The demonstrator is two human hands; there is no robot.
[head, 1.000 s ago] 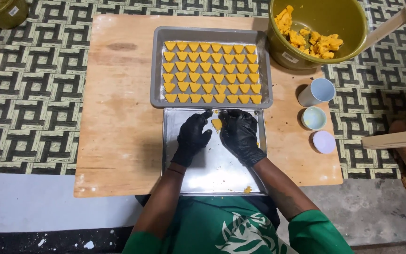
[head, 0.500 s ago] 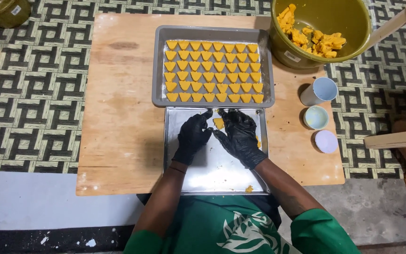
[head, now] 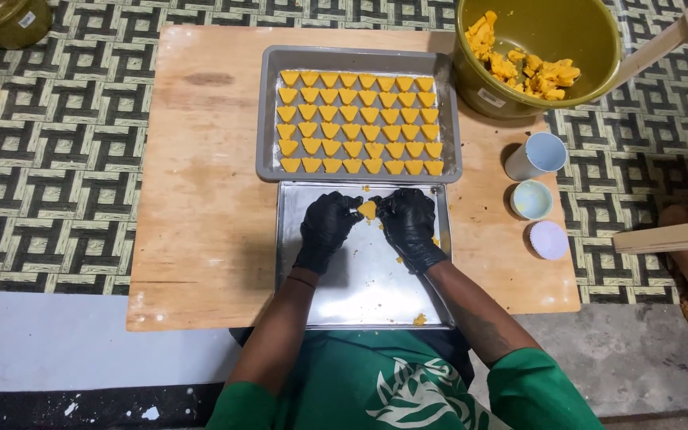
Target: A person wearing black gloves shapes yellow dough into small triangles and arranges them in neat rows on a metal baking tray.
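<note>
A small yellow-orange dough piece (head: 368, 209) is pinched between the fingertips of both black-gloved hands, just above the far end of a bare shiny metal tray (head: 360, 295). The left hand (head: 326, 229) is curled, its fingertips closed on the left edge of the piece; the right hand (head: 409, 225) is curled likewise, its fingertips closed on the right edge. A few yellow crumbs (head: 420, 319) are scattered on the shiny tray, one at its near edge. Just beyond this tray, touching or almost touching its far rim, a grey baking tray (head: 268, 119) is set, filled with neat rows of shaped dough pieces (head: 360, 122) of the same colour. Both trays are borne by a low wooden board (head: 201, 199) laid on a black-and-cream patterned mat (head: 49, 143). At the far right corner of the board an olive-green bowl (head: 583, 24) is placed, holding lumps of yellow dough (head: 527, 68). To the right of the trays, three small round moulds are lined up: a white cup lying tilted (head: 537, 156), a pale blue cup (head: 532, 199) and a lilac lid-like disc (head: 549, 239).
</note>
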